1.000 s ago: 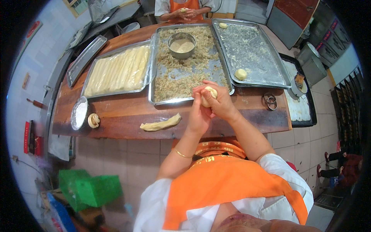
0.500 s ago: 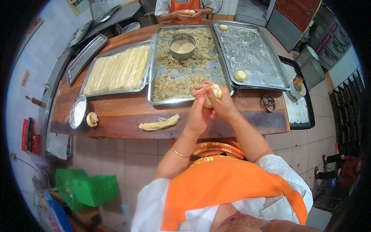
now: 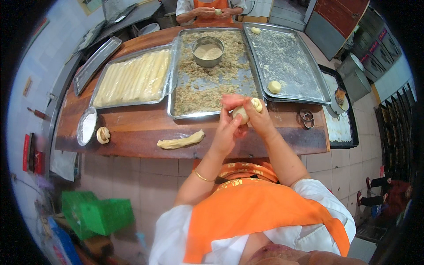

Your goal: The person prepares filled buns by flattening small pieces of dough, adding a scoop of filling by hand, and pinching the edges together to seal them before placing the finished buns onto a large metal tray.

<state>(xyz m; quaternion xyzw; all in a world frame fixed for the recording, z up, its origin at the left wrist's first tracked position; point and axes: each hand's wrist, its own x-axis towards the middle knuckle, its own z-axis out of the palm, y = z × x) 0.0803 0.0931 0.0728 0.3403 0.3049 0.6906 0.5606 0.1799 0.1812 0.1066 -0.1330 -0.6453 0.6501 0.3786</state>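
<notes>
Above the near edge of the filling tray, my left hand (image 3: 229, 130) cups a pale dough ball (image 3: 240, 115), its fingers curled round it. My right hand (image 3: 261, 123) presses against the ball from the other side. A smaller folded piece of dough (image 3: 256, 104) sticks up between its thumb and fingers; whether it is joined to the ball is hidden. On the wood to the left lies a strip of dough (image 3: 181, 140). The tray (image 3: 194, 116) holds crumbly filling (image 3: 198, 102) and a round metal tin (image 3: 208, 60) of pale powder.
A floured tray (image 3: 304, 66) at right carries two dough balls (image 3: 274, 86). Left stand a film-covered tray of dough rolls (image 3: 132, 81), a bowl of white flour (image 3: 87, 128) and a dough lump (image 3: 103, 135). Metal rings (image 3: 307, 118) lie right. A co-worker (image 3: 208, 11) handles dough opposite.
My right hand has shifted slightly right and turned, drawing the smaller dough piece away from the ball. More of the ball shows between my hands. The co-worker's hands have moved a little.
</notes>
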